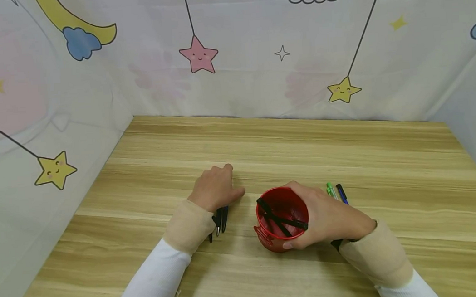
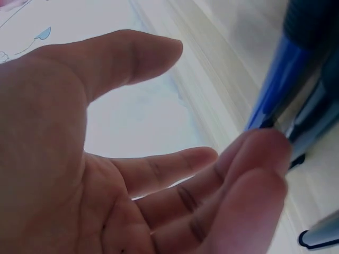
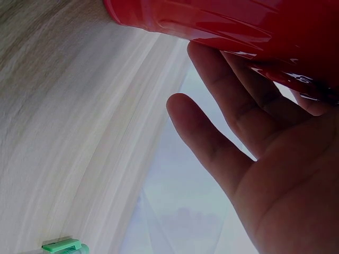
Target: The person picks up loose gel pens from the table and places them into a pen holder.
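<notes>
My right hand grips a small red bucket by its side, thumb at the near rim. Several black pens lean inside it. In the right wrist view, fingertips touch the glossy bucket wall, with one finger held off it. My left hand is over the table beside a group of dark pens and partly covers them. Its thumb stands apart from its loosely bent fingers in the left wrist view. There a blue pen lies close by the fingertips; nothing is between thumb and fingers.
Right of the bucket, a green-topped pen and a blue pen with a black cap lie partly behind my right hand. The wood-grain table meets a printed white cloth at the back and sides.
</notes>
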The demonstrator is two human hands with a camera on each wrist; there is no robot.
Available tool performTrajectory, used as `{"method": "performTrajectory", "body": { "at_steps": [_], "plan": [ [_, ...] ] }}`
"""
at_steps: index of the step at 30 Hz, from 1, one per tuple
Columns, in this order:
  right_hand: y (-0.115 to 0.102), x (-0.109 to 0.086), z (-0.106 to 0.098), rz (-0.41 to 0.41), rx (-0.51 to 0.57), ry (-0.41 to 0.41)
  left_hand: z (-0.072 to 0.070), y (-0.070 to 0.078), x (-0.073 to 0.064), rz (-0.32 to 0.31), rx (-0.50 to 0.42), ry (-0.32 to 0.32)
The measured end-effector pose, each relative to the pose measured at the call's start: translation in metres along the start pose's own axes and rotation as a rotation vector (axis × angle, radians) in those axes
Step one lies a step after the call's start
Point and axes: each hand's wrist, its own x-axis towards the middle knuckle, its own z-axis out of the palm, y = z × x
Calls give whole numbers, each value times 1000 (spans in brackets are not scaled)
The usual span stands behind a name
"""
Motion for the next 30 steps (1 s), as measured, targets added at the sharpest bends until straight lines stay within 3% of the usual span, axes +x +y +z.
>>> {"method": "performTrajectory", "body": {
  "at_steps": [10, 23, 30],
  "plan": [
    [0, 0, 0, 8, 19, -5, 7, -3, 4, 7, 20, -24],
    [0, 0, 0, 5, 29, -9, 10, -4, 8, 88, 10, -43],
    [0, 0, -1, 9, 33, -11, 9, -4, 9, 91, -12, -52]
  ]
}}
